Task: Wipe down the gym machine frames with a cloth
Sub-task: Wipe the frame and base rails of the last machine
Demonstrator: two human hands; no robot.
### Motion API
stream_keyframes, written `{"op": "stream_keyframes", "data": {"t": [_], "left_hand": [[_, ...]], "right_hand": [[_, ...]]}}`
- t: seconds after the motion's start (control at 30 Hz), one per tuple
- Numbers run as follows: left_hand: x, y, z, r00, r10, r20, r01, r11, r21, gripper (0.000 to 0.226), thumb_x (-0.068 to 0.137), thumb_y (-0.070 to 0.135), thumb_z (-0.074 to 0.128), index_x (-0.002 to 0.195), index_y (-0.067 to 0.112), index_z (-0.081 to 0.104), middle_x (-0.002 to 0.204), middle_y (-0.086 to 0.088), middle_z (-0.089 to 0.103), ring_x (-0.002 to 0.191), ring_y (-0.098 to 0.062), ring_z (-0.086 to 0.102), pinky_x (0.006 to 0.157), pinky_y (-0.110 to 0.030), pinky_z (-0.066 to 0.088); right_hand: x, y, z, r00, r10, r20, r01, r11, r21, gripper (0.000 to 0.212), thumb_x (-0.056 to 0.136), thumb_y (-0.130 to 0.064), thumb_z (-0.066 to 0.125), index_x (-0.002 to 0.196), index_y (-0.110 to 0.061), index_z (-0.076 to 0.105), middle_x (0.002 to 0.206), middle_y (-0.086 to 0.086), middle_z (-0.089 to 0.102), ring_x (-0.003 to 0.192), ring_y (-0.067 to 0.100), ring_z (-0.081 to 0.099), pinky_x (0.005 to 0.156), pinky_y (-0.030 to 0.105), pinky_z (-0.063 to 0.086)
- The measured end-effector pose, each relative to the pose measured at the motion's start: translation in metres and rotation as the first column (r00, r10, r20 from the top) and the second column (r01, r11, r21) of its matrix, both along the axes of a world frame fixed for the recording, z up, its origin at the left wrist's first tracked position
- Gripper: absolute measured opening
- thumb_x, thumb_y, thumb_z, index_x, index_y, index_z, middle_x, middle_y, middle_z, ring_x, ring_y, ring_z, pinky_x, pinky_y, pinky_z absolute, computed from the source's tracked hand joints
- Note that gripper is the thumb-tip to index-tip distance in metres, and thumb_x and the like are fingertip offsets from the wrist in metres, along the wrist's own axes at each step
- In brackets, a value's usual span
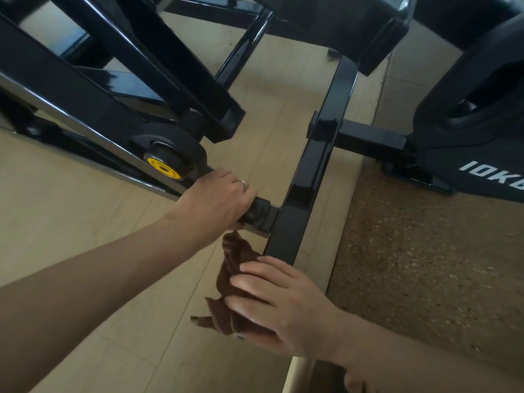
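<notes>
Mid-job I'd say: left hand (pixel 219 198) grips the low bar (pixel 259 215), right hand (pixel 279 304) bunches the cloth (pixel 234 265) at 6 o'clock; plenty of frame (pixel 314 154) left.

One view only, from the head, looking steeply down and forward, close in. Both forearms come in from the bottom edge: left hand (pixel 218 199) mid-frame, right hand (pixel 280 302) lower, nearer the lens. The black frame (pixel 309 171) runs up the middle, its upper bars crowding the top left, very near. Wide-angle bend shows at the edges. The floor (pixel 71 211) fills the background, and a weight plate (pixel 482 154) is cut off at the right.
</notes>
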State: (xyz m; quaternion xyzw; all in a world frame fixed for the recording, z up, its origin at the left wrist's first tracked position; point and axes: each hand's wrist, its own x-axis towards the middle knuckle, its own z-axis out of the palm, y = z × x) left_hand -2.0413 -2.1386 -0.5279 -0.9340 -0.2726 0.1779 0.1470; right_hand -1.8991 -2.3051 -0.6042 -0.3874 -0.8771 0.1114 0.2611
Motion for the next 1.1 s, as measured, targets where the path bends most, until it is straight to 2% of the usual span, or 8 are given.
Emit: {"op": "stream_keyframes", "data": {"t": [0.2, 0.37, 0.63, 0.7, 0.77, 0.87, 1.0, 1.1], "left_hand": [[0.001, -0.001, 0.001, 1.0, -0.008, 0.022, 0.009, 1.0, -0.005, 0.029, 0.099, 0.036, 0.049, 0.12, 0.016, 0.047, 0.116, -0.005, 0.063, 0.106, -0.028, 0.059, 0.099, -0.04, 0.045], [0.001, -0.001, -0.001, 1.0, 0.02, 0.015, -0.019, 1.0, -0.017, 0.037, 0.097, 0.042, 0.059, 0.121, 0.017, 0.047, 0.117, -0.005, 0.064, 0.105, -0.027, 0.06, 0.098, -0.039, 0.046], [0.001, 0.001, -0.005, 0.999, 0.034, 0.011, -0.034, 0.999, -0.036, 0.041, 0.098, 0.045, 0.057, 0.126, 0.017, 0.045, 0.12, -0.004, 0.062, 0.109, -0.025, 0.058, 0.101, -0.039, 0.045], [0.002, 0.001, -0.003, 1.0, 0.01, 0.022, -0.009, 0.999, -0.034, 0.04, 0.099, 0.045, 0.056, 0.127, 0.017, 0.045, 0.12, -0.003, 0.062, 0.11, -0.025, 0.058, 0.102, -0.038, 0.043], [0.004, 0.001, -0.001, 1.0, -0.008, 0.014, 0.009, 1.0, -0.028, 0.041, 0.099, 0.046, 0.054, 0.128, 0.017, 0.045, 0.122, -0.003, 0.061, 0.111, -0.025, 0.058, 0.102, -0.037, 0.042], [0.006, 0.001, 0.0, 1.0, -0.018, -0.004, 0.018, 1.0, -0.011, 0.043, 0.099, 0.049, 0.053, 0.127, 0.017, 0.045, 0.121, -0.003, 0.062, 0.111, -0.025, 0.059, 0.101, -0.036, 0.041], [0.005, 0.002, 0.001, 0.999, 0.003, -0.033, -0.004, 1.0, -0.029, 0.04, 0.1, 0.047, 0.053, 0.126, 0.017, 0.044, 0.12, -0.003, 0.061, 0.111, -0.025, 0.058, 0.101, -0.036, 0.04], [0.007, 0.002, 0.004, 1.0, 0.003, -0.024, -0.004, 1.0, -0.028, 0.039, 0.1, 0.047, 0.053, 0.125, 0.017, 0.046, 0.12, -0.002, 0.061, 0.111, -0.024, 0.058, 0.099, -0.035, 0.039]], "right_hand": [[0.058, 0.063, -0.008, 0.997, -0.03, 0.078, 0.015, 0.983, 0.182, 0.036, 0.104, -0.035, 0.06, 0.133, -0.017, 0.052, 0.14, 0.01, 0.061, 0.136, 0.028, 0.05, 0.12, 0.038, 0.036], [0.063, 0.067, -0.011, 0.994, -0.01, 0.108, -0.01, 0.983, 0.185, 0.036, 0.105, -0.035, 0.057, 0.136, -0.017, 0.049, 0.142, 0.011, 0.059, 0.139, 0.029, 0.047, 0.123, 0.036, 0.03], [0.078, 0.077, -0.01, 0.991, -0.015, 0.131, -0.015, 0.973, 0.23, 0.037, 0.106, -0.033, 0.058, 0.136, -0.014, 0.048, 0.141, 0.014, 0.059, 0.136, 0.03, 0.051, 0.119, 0.039, 0.038], [0.086, 0.086, -0.012, 0.992, -0.091, 0.082, 0.067, 0.964, 0.259, 0.035, 0.106, -0.032, 0.057, 0.134, -0.012, 0.051, 0.14, 0.014, 0.057, 0.133, 0.03, 0.052, 0.12, 0.038, 0.037], [0.095, 0.102, -0.013, 0.961, -0.275, 0.039, 0.26, 0.94, 0.22, 0.036, 0.105, -0.031, 0.055, 0.132, -0.008, 0.057, 0.139, 0.016, 0.056, 0.133, 0.032, 0.05, 0.12, 0.042, 0.037], [0.102, 0.143, -0.006, 0.821, -0.571, 0.009, 0.568, 0.819, 0.079, 0.043, 0.096, -0.03, 0.061, 0.131, -0.005, 0.062, 0.141, 0.017, 0.056, 0.135, 0.036, 0.049, 0.115, 0.051, 0.041], [0.101, 0.186, 0.008, 0.743, -0.667, 0.059, 0.668, 0.744, -0.007, 0.045, 0.094, -0.036, 0.055, 0.131, -0.012, 0.063, 0.141, 0.012, 0.056, 0.136, 0.033, 0.047, 0.114, 0.05, 0.042], [0.089, 0.173, 0.006, 0.693, -0.721, 0.013, 0.721, 0.692, -0.038, 0.042, 0.094, -0.036, 0.057, 0.128, -0.014, 0.064, 0.14, 0.009, 0.056, 0.136, 0.031, 0.045, 0.114, 0.051, 0.042]]}}
